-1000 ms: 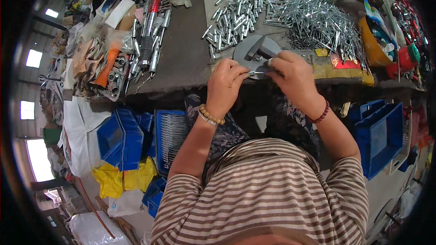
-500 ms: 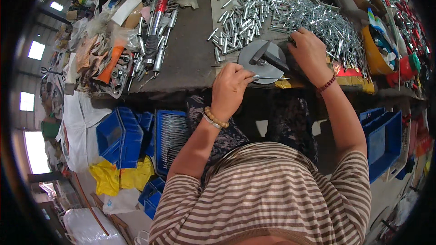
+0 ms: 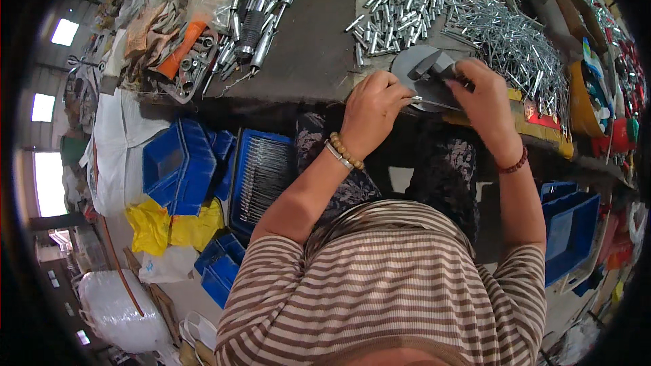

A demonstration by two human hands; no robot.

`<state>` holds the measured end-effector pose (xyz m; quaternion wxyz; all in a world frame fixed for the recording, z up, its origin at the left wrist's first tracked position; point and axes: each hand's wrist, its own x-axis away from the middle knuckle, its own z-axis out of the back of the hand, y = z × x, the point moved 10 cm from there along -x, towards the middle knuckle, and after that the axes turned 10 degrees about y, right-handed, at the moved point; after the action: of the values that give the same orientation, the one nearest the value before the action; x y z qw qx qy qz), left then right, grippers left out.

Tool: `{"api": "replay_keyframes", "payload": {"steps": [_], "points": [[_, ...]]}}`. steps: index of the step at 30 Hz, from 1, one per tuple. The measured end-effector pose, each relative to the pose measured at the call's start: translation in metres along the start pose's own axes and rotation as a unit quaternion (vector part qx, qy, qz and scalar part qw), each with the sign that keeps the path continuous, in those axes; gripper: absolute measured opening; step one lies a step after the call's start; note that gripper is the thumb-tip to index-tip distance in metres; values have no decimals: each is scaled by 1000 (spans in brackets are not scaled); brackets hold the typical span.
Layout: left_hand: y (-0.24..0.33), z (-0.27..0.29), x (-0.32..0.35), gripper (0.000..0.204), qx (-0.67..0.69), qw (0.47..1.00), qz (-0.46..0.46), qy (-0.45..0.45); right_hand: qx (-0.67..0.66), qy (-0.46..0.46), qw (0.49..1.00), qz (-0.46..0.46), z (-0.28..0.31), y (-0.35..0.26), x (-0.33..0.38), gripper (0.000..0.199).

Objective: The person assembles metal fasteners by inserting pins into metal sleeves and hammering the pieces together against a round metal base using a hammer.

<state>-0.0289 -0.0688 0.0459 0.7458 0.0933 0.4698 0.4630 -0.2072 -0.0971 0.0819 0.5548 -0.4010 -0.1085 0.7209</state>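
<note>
From the head view, the left hand (image 3: 371,112) is pinching a thin silver pin (image 3: 419,99) at the desk (image 3: 305,47) edge. The right hand (image 3: 483,98) is gripping a dark tool (image 3: 441,68) over a grey round disc (image 3: 417,71), just beside heaps of metal pins (image 3: 515,44).
</note>
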Motion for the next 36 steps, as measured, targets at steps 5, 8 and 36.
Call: {"api": "replay_keyframes", "payload": {"steps": [5,8,36], "points": [[1,0,1,9,-12,999,-31,13,-41,2,993,108,-31,-35,19,33],[1,0,1,10,-8,1000,-27,13,-123,-5,991,47,-31,-34,18,39],[4,2,0,9,9,1000,-27,10,-103,18,994,37,-36,-20,28,36]]}}
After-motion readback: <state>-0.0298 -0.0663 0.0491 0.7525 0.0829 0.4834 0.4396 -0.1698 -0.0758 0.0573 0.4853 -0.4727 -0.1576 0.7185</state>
